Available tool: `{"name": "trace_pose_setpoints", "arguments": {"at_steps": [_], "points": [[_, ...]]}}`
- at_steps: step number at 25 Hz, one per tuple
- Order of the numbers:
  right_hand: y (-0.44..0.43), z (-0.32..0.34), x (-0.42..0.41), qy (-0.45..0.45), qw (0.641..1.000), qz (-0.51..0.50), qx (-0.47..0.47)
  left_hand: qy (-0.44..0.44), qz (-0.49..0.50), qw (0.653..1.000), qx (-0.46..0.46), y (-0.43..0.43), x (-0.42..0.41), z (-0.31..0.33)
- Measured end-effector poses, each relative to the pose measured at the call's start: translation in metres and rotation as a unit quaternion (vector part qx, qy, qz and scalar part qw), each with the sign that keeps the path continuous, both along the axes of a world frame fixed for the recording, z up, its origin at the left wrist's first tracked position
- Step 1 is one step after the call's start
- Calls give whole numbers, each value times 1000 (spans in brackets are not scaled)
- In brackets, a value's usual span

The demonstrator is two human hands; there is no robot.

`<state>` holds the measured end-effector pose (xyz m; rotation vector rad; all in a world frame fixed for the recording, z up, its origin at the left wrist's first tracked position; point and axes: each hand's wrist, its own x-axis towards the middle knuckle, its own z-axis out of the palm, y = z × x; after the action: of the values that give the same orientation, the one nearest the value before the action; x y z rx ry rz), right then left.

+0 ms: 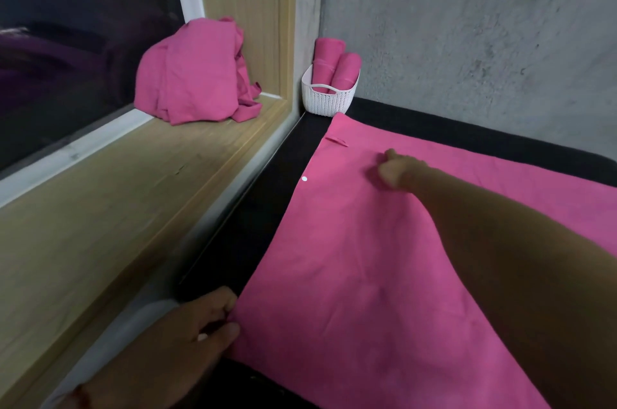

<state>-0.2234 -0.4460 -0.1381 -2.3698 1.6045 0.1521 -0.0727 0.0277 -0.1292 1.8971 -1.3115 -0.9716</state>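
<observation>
A rough grey wall [467,24] backs the black surface [277,188] in front of you, and a wooden window ledge [133,181] runs along its left side. The pink towel [350,258] lies spread flat on that black surface and fills the view from the centre out to 3 and 5 o'clock.

At 7 o'clock, your left hand [187,331] pinches the towel's near left edge between the thumb and curled fingers [223,301]. Your right hand [399,168] is stretched out to about 1 o'clock and rests on the far part of the towel. Its fingers look bunched, but it is too blurred to tell whether they grip the cloth or only press it.

A small hanging loop [336,141] sits near the towel's far left corner, with a white dot [304,178] just below it on the left edge.

At 12 o'clock, in the corner, a white woven basket [329,101] holds two rolled pink towels [347,69] standing upright. At 10 o'clock, a loose heap of pink cloth [193,74] sits on the ledge against the dark window [66,41].
</observation>
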Motion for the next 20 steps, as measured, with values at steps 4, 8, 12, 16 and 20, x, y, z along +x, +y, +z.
{"name": "trace_pose_setpoints", "arguments": {"at_steps": [4, 8, 12, 16, 20], "points": [[2, 4, 1, -7, 1000, 4, -3, 150, 20, 988, -21, 6, 10, -1], [2, 5, -1, -20, 1000, 8, -2, 131, 47, 990, 14, 9, 9, -6], [3, -1, -5, -25, 999, 20, -3, 73, 67, 994, 50, 7, 7, -6], [-2, -6, -5, -21, 999, 28, -11, 2, 137, 989, 46, 1, 8, -18], [12, -13, -11, 14, 997, 71, -41, -96, 199, 975, 3, -21, 3, -25]]}}
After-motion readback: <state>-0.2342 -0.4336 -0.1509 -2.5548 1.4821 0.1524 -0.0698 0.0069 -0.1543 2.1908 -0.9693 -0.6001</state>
